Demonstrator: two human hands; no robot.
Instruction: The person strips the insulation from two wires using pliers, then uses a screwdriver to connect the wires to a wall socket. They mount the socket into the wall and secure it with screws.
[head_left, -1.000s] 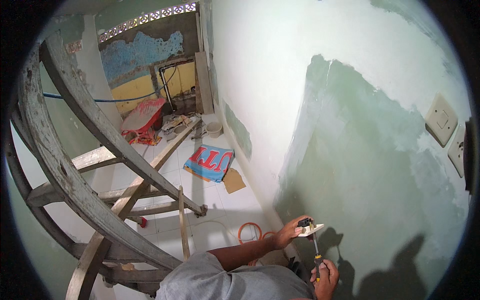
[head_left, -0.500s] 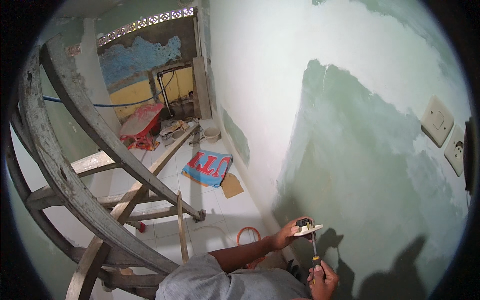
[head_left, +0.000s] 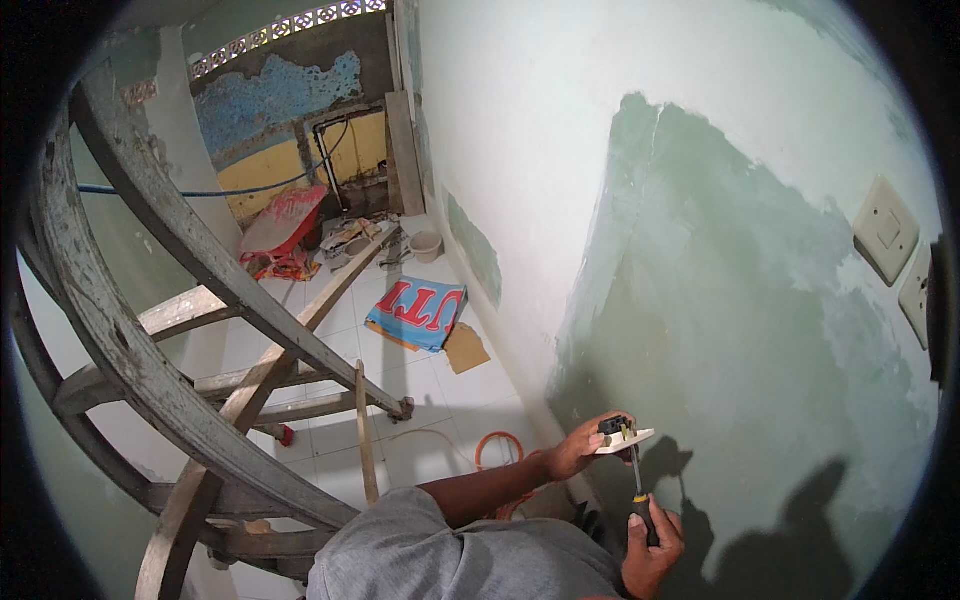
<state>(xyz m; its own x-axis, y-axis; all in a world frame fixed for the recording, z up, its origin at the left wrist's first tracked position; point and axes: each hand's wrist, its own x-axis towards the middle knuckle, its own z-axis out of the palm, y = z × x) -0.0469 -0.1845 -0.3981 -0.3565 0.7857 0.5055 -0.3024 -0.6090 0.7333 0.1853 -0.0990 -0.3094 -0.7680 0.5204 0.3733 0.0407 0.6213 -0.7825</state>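
My left hand (head_left: 574, 452) is closed on a white wall electrical fitting (head_left: 640, 437) with a black back, holding it out in front of the green-patched wall. Whether it is a socket or a switch I cannot tell. Below it, my right hand (head_left: 652, 556) grips the dark handle of a screwdriver (head_left: 640, 506) with a yellow band. The metal shaft points up, and its tip meets the underside of the fitting. Fingers and fitting hide the exact contact point.
A wooden ladder (head_left: 190, 240) leans at the left, crossed by a long timber (head_left: 270, 385). On the tiled floor lie a blue-and-red sheet (head_left: 415, 313), brown cardboard (head_left: 466, 348) and an orange hose (head_left: 498, 437). A switch (head_left: 886, 230) and a socket (head_left: 917, 295) are mounted at right.
My view has shifted slightly. My right hand has changed its hold on the screwdriver handle, with more of the handle showing now. Left hand and fitting stay together, the shaft still against the fitting.
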